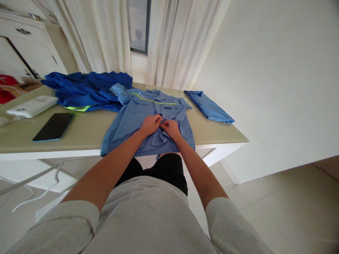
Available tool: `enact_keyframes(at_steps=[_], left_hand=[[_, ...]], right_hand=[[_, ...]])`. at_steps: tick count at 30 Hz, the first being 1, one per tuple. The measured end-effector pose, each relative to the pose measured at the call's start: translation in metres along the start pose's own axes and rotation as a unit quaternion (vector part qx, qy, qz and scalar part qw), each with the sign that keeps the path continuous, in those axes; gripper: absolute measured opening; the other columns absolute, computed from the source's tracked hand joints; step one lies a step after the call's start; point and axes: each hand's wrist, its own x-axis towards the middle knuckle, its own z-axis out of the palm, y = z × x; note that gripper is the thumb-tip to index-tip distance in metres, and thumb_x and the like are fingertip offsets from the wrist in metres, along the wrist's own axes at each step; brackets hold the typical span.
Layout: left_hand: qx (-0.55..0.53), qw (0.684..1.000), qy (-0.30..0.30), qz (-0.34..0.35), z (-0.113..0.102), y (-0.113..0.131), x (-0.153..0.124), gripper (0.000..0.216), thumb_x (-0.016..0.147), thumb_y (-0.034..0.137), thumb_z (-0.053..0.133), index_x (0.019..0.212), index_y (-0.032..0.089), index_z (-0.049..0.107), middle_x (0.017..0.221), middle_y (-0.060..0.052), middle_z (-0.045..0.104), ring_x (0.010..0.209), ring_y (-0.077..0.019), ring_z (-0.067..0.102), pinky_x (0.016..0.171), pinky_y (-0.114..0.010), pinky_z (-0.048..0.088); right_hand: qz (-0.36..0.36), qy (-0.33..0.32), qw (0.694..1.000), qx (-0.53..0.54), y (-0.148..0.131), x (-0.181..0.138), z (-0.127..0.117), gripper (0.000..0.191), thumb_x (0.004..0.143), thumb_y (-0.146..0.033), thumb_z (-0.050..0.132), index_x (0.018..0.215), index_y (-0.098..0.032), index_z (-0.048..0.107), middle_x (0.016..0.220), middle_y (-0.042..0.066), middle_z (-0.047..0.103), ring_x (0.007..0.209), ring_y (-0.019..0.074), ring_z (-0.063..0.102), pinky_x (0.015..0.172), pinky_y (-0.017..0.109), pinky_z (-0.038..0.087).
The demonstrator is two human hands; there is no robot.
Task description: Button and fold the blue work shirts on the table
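A light blue work shirt (pixel 127 123) with a yellow stripe across the chest lies spread on the table, front side up, its collar at the far side and its hem at the near edge. My left hand (pixel 151 124) and my right hand (pixel 171 128) meet at the shirt's front opening, about halfway down. Both hands are closed, fingertips pinching the cloth of the front edges. Any button between the fingers is too small to make out. Below my right hand the cloth is bunched up.
A crumpled dark blue garment (pixel 90 88) lies at the back left of the table (pixel 87 135). A folded blue garment (pixel 212 107) lies on the right, near the wall. On the left are a phone (pixel 54 127) and a white device (pixel 33 106) with a cable.
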Motion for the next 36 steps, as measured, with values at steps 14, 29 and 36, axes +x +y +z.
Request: enact_keyframes(at_steps=[14, 29, 36], left_hand=[[0.067, 0.992, -0.094, 0.056, -0.056, -0.016, -0.065, 0.047, 0.101, 0.051, 0.052, 0.134, 0.022, 0.068, 0.146, -0.013, 0.065, 0.137, -0.0347, 0.057, 0.116, -0.054, 0.041], [0.28, 0.953, -0.029, 0.111, -0.058, -0.013, -0.209, 0.067, 0.092, 0.007, 0.045, 0.152, 0.035, 0.059, 0.164, -0.003, 0.049, 0.149, -0.028, 0.048, 0.124, -0.053, 0.034], [0.187, 0.971, -0.093, 0.119, -0.054, 0.024, -0.174, 0.046, 0.103, 0.043, 0.053, 0.145, 0.028, 0.063, 0.156, -0.01, 0.058, 0.139, -0.0295, 0.056, 0.116, -0.048, 0.042]], right_hand=[[0.0, 0.121, 0.993, 0.009, 0.009, -0.071, -0.057, 0.044, 0.107, -0.054, 0.05, 0.091, -0.021, 0.073, 0.077, 0.003, 0.071, 0.07, 0.0176, 0.063, 0.069, 0.029, 0.044], [-0.143, 0.07, 0.982, -0.106, 0.024, -0.164, -0.061, 0.022, 0.106, -0.033, 0.059, 0.118, -0.027, 0.076, 0.115, 0.008, 0.075, 0.106, 0.0262, 0.067, 0.096, 0.044, 0.055], [-0.111, 0.08, 0.987, -0.08, -0.016, -0.14, -0.039, 0.042, 0.102, -0.047, 0.064, 0.137, -0.024, 0.064, 0.128, 0.012, 0.068, 0.12, 0.0295, 0.061, 0.106, 0.045, 0.051]])
